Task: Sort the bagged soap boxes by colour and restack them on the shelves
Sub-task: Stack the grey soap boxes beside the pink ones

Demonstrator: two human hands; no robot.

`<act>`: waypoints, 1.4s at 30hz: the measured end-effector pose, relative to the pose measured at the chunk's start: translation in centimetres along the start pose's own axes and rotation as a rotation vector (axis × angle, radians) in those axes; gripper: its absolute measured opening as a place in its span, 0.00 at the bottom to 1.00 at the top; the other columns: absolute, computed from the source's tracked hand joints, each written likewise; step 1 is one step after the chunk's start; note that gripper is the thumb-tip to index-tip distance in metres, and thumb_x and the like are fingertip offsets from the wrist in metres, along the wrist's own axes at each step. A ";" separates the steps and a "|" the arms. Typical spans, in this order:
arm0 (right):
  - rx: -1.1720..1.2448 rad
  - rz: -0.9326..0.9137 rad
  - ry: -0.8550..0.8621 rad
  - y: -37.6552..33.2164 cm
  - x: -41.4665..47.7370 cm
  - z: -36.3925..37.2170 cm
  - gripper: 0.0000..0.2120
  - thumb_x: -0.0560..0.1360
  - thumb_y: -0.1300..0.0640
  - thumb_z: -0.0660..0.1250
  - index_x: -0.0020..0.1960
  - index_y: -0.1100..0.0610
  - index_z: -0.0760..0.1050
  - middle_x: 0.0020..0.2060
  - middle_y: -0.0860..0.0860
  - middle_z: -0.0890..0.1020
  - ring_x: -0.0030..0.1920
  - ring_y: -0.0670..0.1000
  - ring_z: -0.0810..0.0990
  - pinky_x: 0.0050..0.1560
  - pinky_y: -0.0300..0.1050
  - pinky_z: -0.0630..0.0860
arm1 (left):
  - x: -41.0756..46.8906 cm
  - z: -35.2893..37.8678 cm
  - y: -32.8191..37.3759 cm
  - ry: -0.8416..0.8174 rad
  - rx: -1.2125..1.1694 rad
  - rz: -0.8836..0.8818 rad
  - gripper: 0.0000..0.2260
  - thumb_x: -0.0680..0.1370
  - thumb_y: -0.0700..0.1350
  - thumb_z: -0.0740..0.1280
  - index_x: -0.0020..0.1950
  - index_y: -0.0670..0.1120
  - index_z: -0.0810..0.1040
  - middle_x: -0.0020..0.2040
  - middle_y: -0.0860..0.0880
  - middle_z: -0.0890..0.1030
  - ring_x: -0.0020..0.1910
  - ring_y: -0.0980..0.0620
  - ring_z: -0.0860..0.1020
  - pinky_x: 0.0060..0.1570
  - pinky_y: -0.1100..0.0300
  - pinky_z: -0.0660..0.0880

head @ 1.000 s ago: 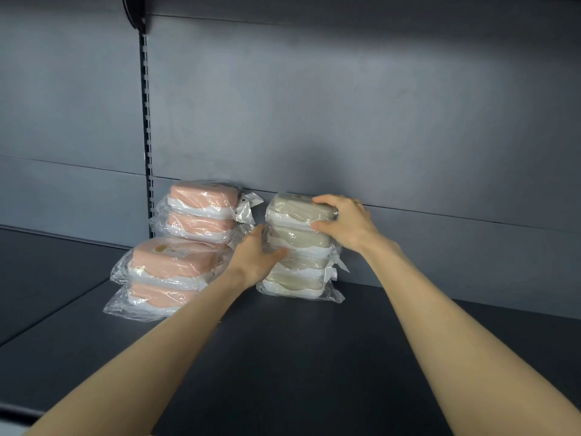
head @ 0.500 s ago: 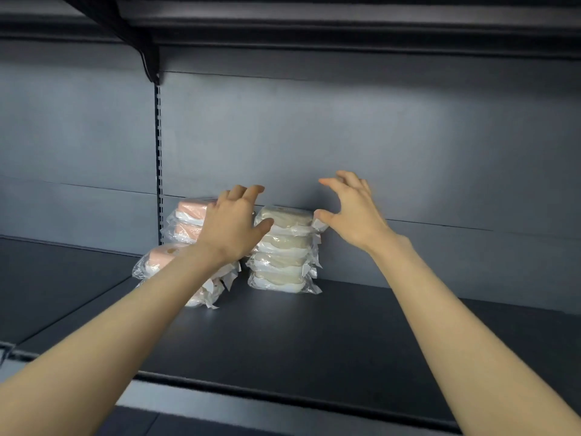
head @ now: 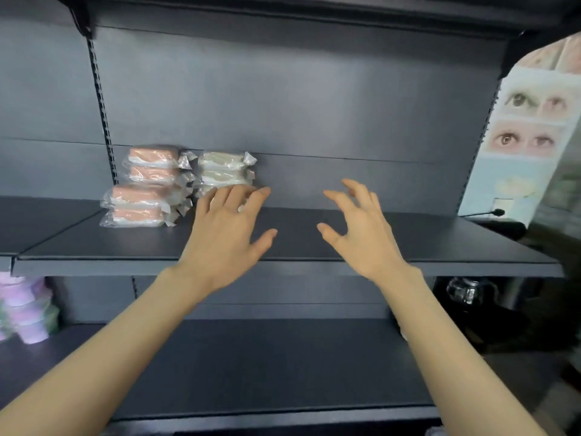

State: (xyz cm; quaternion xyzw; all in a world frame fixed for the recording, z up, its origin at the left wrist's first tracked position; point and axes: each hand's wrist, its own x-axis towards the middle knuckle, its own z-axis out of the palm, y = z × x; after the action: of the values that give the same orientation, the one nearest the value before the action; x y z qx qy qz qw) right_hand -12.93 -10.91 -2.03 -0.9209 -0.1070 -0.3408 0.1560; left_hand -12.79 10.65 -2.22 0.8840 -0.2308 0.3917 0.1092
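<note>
On the upper dark shelf [head: 408, 247] two stacks of pink bagged soap boxes [head: 147, 187] stand at the back left. Right beside them is a stack of beige bagged soap boxes [head: 224, 167]. My left hand [head: 228, 234] hovers in front of the beige stack, fingers spread, holding nothing, and it hides the stack's lower part. My right hand [head: 358, 231] is held up further right, fingers loosely spread, also empty and apart from the boxes.
A lower dark shelf [head: 267, 372] runs below my forearms. Purple bagged boxes [head: 22, 313] sit at its far left. A poster with printed eyes [head: 522, 130] stands at the right, with dark objects [head: 471, 294] below it.
Both hands have let go of the beige stack and drawn back from it. The view has pulled away, so the lower shelf and the poster have come into sight.
</note>
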 end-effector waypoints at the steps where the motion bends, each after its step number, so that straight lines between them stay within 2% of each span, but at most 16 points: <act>1: -0.001 0.015 -0.001 0.7 -1.8 -0.7 0.25 0.78 0.50 0.66 0.72 0.52 0.66 0.74 0.50 0.58 0.70 0.52 0.60 0.57 0.50 0.71 | -0.9 -0.1 1.5 0.002 -0.012 0.013 0.25 0.74 0.50 0.70 0.68 0.43 0.72 0.62 0.42 0.75 0.62 0.39 0.72 0.63 0.44 0.63; 6: 0.003 0.068 -0.039 5.6 -11.0 -3.7 0.25 0.77 0.52 0.67 0.72 0.54 0.67 0.74 0.52 0.61 0.69 0.53 0.62 0.61 0.48 0.69 | -5.8 1.3 10.2 -0.049 -0.088 0.050 0.24 0.73 0.48 0.72 0.67 0.41 0.73 0.61 0.42 0.76 0.60 0.39 0.73 0.63 0.44 0.64; 11: 0.022 0.110 -0.156 12.5 -20.6 -4.7 0.25 0.77 0.51 0.67 0.72 0.53 0.67 0.73 0.52 0.62 0.69 0.53 0.63 0.60 0.44 0.67 | -11.1 5.6 19.6 -0.166 -0.177 -0.009 0.24 0.76 0.51 0.68 0.69 0.44 0.71 0.63 0.44 0.75 0.63 0.41 0.72 0.65 0.47 0.63; 16: 0.068 0.214 -0.320 19.2 -29.3 -2.8 0.24 0.77 0.53 0.68 0.71 0.55 0.68 0.72 0.53 0.64 0.69 0.54 0.64 0.61 0.50 0.70 | -17.4 11.8 26.7 -0.321 -0.249 -0.086 0.23 0.74 0.49 0.71 0.68 0.42 0.73 0.61 0.43 0.76 0.60 0.41 0.75 0.62 0.45 0.67; 20: 0.100 0.322 -0.486 23.6 -35.1 1.5 0.24 0.77 0.52 0.67 0.71 0.54 0.68 0.72 0.52 0.65 0.70 0.53 0.65 0.63 0.49 0.69 | -22.8 18.6 29.6 -0.505 -0.310 -0.233 0.23 0.75 0.49 0.70 0.68 0.43 0.73 0.61 0.44 0.76 0.60 0.42 0.74 0.62 0.47 0.67; 25: 0.156 0.463 -0.695 28.3 -41.3 9.3 0.24 0.78 0.53 0.66 0.72 0.54 0.68 0.72 0.53 0.67 0.71 0.52 0.65 0.68 0.42 0.62 | -29.8 28.5 31.2 -0.763 -0.382 -0.485 0.22 0.78 0.52 0.64 0.71 0.49 0.68 0.65 0.48 0.72 0.65 0.46 0.69 0.65 0.50 0.63; 30: 0.277 0.633 -0.825 31.8 -47.3 17.9 0.20 0.76 0.55 0.68 0.67 0.58 0.73 0.64 0.54 0.74 0.64 0.53 0.73 0.62 0.36 0.63 | -37.3 37.5 31.8 -0.964 -0.472 -0.737 0.17 0.79 0.51 0.63 0.67 0.50 0.70 0.63 0.49 0.73 0.61 0.47 0.73 0.62 0.50 0.67; 31: 0.310 0.690 -0.844 32.3 -48.6 19.6 0.20 0.76 0.56 0.69 0.67 0.58 0.73 0.61 0.53 0.76 0.60 0.49 0.76 0.60 0.34 0.65 | -39.0 39.0 32.1 -0.990 -0.499 -0.793 0.17 0.79 0.51 0.63 0.67 0.49 0.70 0.62 0.51 0.73 0.58 0.50 0.73 0.61 0.54 0.69; 33: 0.371 0.814 -0.882 33.3 -51.3 23.2 0.21 0.76 0.56 0.69 0.67 0.57 0.73 0.51 0.46 0.79 0.45 0.34 0.76 0.48 0.23 0.66 | -42.3 41.8 32.7 -0.988 -0.581 -0.923 0.15 0.78 0.46 0.66 0.64 0.47 0.73 0.55 0.54 0.75 0.48 0.61 0.73 0.49 0.73 0.69; 34: 0.397 0.882 -0.900 33.9 -52.8 25.0 0.21 0.76 0.55 0.69 0.67 0.57 0.72 0.46 0.41 0.77 0.39 0.30 0.73 0.41 0.22 0.66 | -43.9 43.1 33.0 -0.982 -0.613 -1.003 0.14 0.78 0.44 0.67 0.62 0.45 0.75 0.50 0.58 0.74 0.44 0.65 0.72 0.43 0.80 0.67; 36: 0.446 1.010 -0.914 34.8 -55.5 28.7 0.20 0.76 0.55 0.69 0.67 0.57 0.72 0.46 0.42 0.76 0.38 0.32 0.72 0.39 0.23 0.68 | -47.2 46.2 33.4 -1.005 -0.621 -1.143 0.11 0.78 0.44 0.67 0.60 0.43 0.76 0.45 0.62 0.72 0.41 0.69 0.73 0.38 0.85 0.64; 38: 0.471 1.094 -0.920 35.6 -58.3 32.4 0.20 0.76 0.53 0.68 0.67 0.56 0.73 0.50 0.44 0.75 0.46 0.39 0.75 0.46 0.29 0.69 | -50.5 49.7 33.7 -1.064 -0.621 -1.228 0.13 0.78 0.46 0.66 0.61 0.42 0.75 0.49 0.57 0.78 0.49 0.61 0.78 0.41 0.79 0.69; 40: 0.499 1.180 -0.917 36.5 -61.3 35.9 0.20 0.76 0.53 0.68 0.67 0.55 0.73 0.51 0.43 0.75 0.52 0.43 0.74 0.52 0.35 0.70 | -54.0 53.2 34.2 -1.117 -0.590 -1.317 0.18 0.78 0.48 0.66 0.65 0.42 0.72 0.58 0.48 0.79 0.58 0.48 0.77 0.52 0.63 0.74; 41: 0.507 1.206 -0.918 37.1 -62.7 37.5 0.20 0.76 0.53 0.68 0.67 0.56 0.73 0.51 0.43 0.76 0.53 0.44 0.74 0.51 0.32 0.69 | -55.7 54.7 34.5 -1.132 -0.566 -1.381 0.21 0.78 0.50 0.66 0.67 0.42 0.70 0.60 0.46 0.78 0.60 0.46 0.76 0.56 0.56 0.74; 42: 0.505 1.213 -0.928 37.6 -64.3 39.1 0.21 0.76 0.53 0.68 0.67 0.57 0.72 0.53 0.44 0.77 0.54 0.44 0.74 0.48 0.27 0.68 | -57.4 56.1 34.8 -1.137 -0.549 -1.453 0.23 0.77 0.51 0.67 0.68 0.42 0.69 0.62 0.45 0.77 0.61 0.45 0.75 0.58 0.54 0.73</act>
State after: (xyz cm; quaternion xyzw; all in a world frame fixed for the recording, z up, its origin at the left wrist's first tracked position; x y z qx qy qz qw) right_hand -26.16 -37.59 -80.65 -0.8032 0.2841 0.2551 0.4573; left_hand -27.60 -22.12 -82.00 0.8123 0.2712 -0.3262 0.4001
